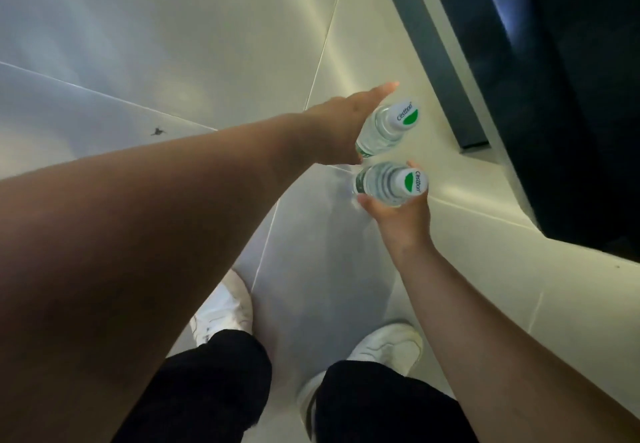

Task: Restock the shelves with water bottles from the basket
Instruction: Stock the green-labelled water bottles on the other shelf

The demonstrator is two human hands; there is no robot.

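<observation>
Forearms (138, 234) out, fingers (381, 91) round one bottle (379, 134) each

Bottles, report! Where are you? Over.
Left hand grips far bottle. Right hand grips near bottle. Both above floor, caps facing camera. No obstacle in view.

Pale glossy floor tiles (173, 44) lay underfoot, small dark mark (157, 131) on one. White sneakers (221, 307) stood on tiles, black trousers (214, 390) above. Dark fixture (571, 96) stood upper right, grey strip (433, 51) beside.
</observation>
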